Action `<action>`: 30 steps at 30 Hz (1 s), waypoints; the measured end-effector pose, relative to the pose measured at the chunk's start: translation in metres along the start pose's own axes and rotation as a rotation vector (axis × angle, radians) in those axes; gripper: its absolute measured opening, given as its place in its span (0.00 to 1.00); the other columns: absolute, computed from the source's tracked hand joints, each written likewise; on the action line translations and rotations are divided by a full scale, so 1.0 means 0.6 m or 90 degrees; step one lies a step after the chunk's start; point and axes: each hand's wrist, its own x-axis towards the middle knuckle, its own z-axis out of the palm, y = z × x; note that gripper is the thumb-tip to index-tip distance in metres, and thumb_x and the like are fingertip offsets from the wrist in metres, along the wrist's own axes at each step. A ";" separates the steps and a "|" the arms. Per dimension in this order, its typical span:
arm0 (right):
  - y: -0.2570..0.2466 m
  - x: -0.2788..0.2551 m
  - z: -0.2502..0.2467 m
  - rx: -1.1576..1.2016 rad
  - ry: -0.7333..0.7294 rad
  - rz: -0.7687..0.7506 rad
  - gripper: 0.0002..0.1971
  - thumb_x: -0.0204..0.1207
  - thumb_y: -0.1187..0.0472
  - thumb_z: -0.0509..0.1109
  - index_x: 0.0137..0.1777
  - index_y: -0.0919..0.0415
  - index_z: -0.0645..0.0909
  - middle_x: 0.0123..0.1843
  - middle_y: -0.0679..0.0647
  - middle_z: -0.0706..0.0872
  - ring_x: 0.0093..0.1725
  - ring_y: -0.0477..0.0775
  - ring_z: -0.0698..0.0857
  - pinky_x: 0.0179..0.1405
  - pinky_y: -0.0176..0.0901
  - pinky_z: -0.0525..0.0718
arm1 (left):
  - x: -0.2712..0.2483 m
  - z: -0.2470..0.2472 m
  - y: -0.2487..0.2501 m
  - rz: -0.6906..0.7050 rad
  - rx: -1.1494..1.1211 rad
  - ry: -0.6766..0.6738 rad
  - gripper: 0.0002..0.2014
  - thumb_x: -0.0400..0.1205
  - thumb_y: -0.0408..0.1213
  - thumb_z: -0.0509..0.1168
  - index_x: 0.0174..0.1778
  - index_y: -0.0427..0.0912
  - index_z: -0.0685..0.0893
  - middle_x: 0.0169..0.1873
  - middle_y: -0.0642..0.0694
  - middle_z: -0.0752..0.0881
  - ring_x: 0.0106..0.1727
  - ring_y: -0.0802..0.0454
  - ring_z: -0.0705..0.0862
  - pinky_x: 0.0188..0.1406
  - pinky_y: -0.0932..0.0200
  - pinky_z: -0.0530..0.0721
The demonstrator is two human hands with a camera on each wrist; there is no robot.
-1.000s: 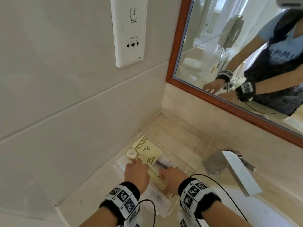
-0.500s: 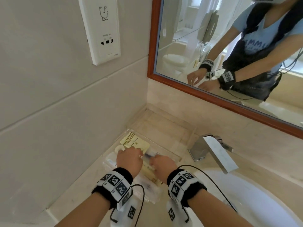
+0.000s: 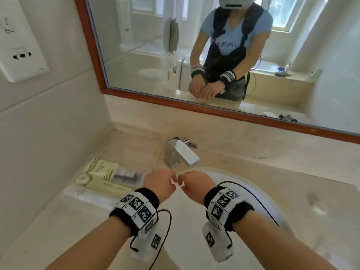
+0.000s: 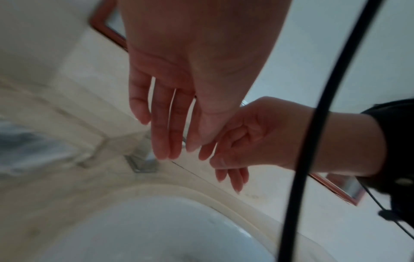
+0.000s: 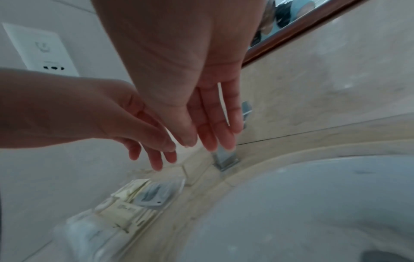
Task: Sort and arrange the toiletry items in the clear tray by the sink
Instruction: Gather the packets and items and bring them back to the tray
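I held both hands, left hand [image 3: 159,184] and right hand [image 3: 195,185], loose and empty, with the packets flat in the clear tray [image 3: 93,199] at nine o'clock, so sorting looked nearly done.

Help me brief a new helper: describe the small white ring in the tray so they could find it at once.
Start at the sink and look left along the counter to the clear tray against the wall. The white ring lies at the tray's wall-side edge, beside the pale yellow packets. It is the only small, round, looped thing there; its neighbours are all flat rectangular packets.
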 end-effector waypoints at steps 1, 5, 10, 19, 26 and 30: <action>0.019 -0.024 0.003 0.002 -0.006 0.019 0.15 0.83 0.63 0.57 0.66 0.58 0.77 0.63 0.59 0.84 0.63 0.62 0.81 0.58 0.50 0.79 | 0.002 0.012 0.028 0.020 0.011 -0.010 0.12 0.80 0.38 0.62 0.57 0.50 0.85 0.57 0.48 0.87 0.61 0.48 0.84 0.61 0.55 0.80; 0.106 -0.120 0.015 -0.007 -0.021 0.116 0.16 0.83 0.63 0.57 0.68 0.58 0.75 0.63 0.60 0.84 0.62 0.62 0.82 0.58 0.52 0.80 | 0.015 0.060 0.153 0.114 0.043 -0.043 0.12 0.80 0.38 0.61 0.57 0.51 0.84 0.56 0.48 0.87 0.60 0.47 0.84 0.56 0.55 0.80; 0.220 -0.255 0.042 0.030 -0.010 0.282 0.16 0.83 0.65 0.57 0.67 0.59 0.76 0.63 0.60 0.84 0.63 0.63 0.82 0.58 0.51 0.80 | 0.022 0.138 0.316 0.220 0.060 -0.112 0.13 0.80 0.39 0.61 0.58 0.53 0.84 0.59 0.50 0.86 0.61 0.49 0.84 0.59 0.55 0.80; 0.344 -0.488 0.154 0.147 -0.070 0.583 0.16 0.80 0.62 0.62 0.68 0.60 0.71 0.66 0.59 0.78 0.64 0.62 0.81 0.62 0.51 0.81 | -0.030 0.311 0.533 0.363 0.106 -0.273 0.20 0.80 0.41 0.63 0.69 0.51 0.74 0.66 0.49 0.79 0.67 0.47 0.80 0.65 0.53 0.79; 0.339 -0.546 0.221 0.239 -0.148 0.621 0.32 0.74 0.43 0.70 0.73 0.58 0.65 0.68 0.60 0.78 0.67 0.60 0.78 0.63 0.49 0.79 | -0.061 0.403 0.580 0.329 0.208 -0.245 0.36 0.77 0.53 0.66 0.77 0.43 0.59 0.70 0.41 0.70 0.71 0.44 0.71 0.64 0.51 0.77; 0.341 -0.531 0.234 0.267 -0.109 0.643 0.33 0.74 0.47 0.69 0.74 0.59 0.62 0.67 0.63 0.75 0.66 0.62 0.78 0.62 0.49 0.79 | -0.055 0.411 0.589 0.303 0.213 -0.218 0.37 0.79 0.49 0.66 0.79 0.41 0.56 0.70 0.40 0.70 0.71 0.44 0.73 0.64 0.53 0.77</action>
